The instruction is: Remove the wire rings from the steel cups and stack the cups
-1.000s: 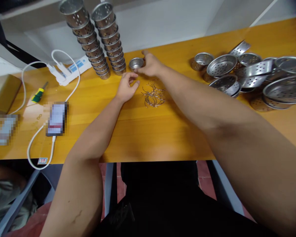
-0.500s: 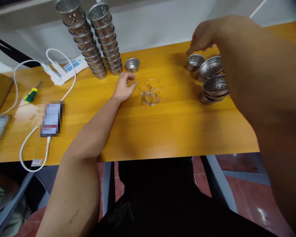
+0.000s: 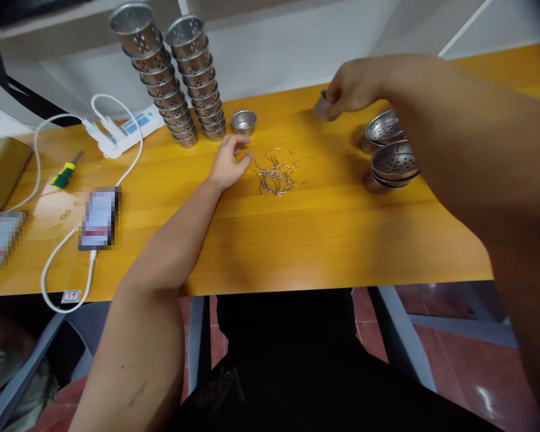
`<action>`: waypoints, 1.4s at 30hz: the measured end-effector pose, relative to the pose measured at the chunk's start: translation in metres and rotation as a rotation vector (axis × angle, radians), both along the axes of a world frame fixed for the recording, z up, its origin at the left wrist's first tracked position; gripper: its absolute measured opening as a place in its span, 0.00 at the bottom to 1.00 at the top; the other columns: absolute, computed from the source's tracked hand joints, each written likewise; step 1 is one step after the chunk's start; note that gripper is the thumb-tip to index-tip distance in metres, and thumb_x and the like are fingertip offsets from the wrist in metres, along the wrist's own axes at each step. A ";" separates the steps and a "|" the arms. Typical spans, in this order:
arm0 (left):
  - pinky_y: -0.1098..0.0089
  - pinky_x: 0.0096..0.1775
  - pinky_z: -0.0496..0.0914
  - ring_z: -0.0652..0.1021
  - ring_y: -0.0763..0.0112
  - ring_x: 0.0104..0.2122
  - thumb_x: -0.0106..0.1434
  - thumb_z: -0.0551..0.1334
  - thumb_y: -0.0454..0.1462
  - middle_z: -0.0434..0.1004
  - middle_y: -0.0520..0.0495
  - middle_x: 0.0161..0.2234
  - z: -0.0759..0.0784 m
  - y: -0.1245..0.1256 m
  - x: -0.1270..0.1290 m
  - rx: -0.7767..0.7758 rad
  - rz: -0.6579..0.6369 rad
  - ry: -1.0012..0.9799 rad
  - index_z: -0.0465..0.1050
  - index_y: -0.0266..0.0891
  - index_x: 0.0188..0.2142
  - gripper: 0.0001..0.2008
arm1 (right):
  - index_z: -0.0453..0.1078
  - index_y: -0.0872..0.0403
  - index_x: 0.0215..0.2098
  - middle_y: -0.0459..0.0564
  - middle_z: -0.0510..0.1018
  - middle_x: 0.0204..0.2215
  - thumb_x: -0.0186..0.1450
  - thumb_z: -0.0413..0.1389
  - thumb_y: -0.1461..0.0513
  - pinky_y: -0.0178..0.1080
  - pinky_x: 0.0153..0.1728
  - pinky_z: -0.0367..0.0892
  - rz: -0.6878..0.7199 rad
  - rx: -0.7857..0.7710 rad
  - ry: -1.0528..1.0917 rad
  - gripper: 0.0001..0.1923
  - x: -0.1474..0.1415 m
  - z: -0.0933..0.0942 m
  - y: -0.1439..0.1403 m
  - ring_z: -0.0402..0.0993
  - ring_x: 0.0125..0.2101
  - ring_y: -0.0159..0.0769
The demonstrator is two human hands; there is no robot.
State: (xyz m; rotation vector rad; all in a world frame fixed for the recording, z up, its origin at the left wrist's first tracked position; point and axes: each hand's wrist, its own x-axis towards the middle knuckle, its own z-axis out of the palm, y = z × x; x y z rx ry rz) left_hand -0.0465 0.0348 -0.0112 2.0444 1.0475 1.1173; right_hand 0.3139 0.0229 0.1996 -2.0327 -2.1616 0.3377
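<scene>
My right hand (image 3: 351,89) grips a small perforated metal cup (image 3: 323,107) at the back of the table, its fingers covering much of the cup. More perforated metal cups (image 3: 393,162) sit below my right forearm, partly hidden by it. My left hand (image 3: 230,159) rests on the table with fingers apart and nothing in them. Just beyond its fingertips stands a single perforated cup (image 3: 243,122). Right of that hand lies a tangled pile of thin bent wires (image 3: 276,175). Two tall leaning stacks of the same cups, a left stack (image 3: 164,84) and a right stack (image 3: 201,84), rise behind.
On the left are a white power strip (image 3: 135,129) with cables, a green and yellow screwdriver (image 3: 66,171), a phone (image 3: 99,217) on a cable, and another blurred phone (image 3: 2,240). A brown box (image 3: 2,171) stands at the far left. A wall runs behind the table (image 3: 297,258).
My right hand has taken hold of the small cup at the back right and carried it left, away from the other cups. My left hand has stayed in place.
</scene>
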 end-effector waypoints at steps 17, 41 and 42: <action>0.42 0.85 0.78 0.83 0.39 0.81 0.70 0.88 0.57 0.84 0.38 0.73 0.001 -0.003 0.008 0.066 -0.075 -0.058 0.68 0.50 0.79 0.50 | 0.83 0.44 0.67 0.55 0.89 0.52 0.80 0.76 0.45 0.53 0.56 0.82 0.544 -0.057 0.421 0.24 -0.114 -0.057 -0.066 0.84 0.53 0.58; 0.38 0.93 0.61 0.74 0.37 0.88 0.83 0.73 0.65 0.71 0.33 0.84 -0.011 0.012 0.015 0.259 -0.059 0.073 0.54 0.54 0.88 0.48 | 0.62 0.46 0.32 0.45 0.64 0.25 0.77 0.81 0.30 0.42 0.30 0.63 0.197 -0.037 1.247 0.44 -0.122 -0.103 -0.048 0.58 0.28 0.36; 0.38 0.93 0.61 0.74 0.37 0.88 0.83 0.72 0.66 0.71 0.33 0.84 -0.010 0.012 0.015 0.252 -0.049 0.074 0.54 0.54 0.88 0.49 | 0.60 0.45 0.31 0.44 0.63 0.25 0.76 0.81 0.29 0.42 0.30 0.62 0.191 -0.054 1.305 0.45 -0.122 -0.103 -0.047 0.57 0.28 0.36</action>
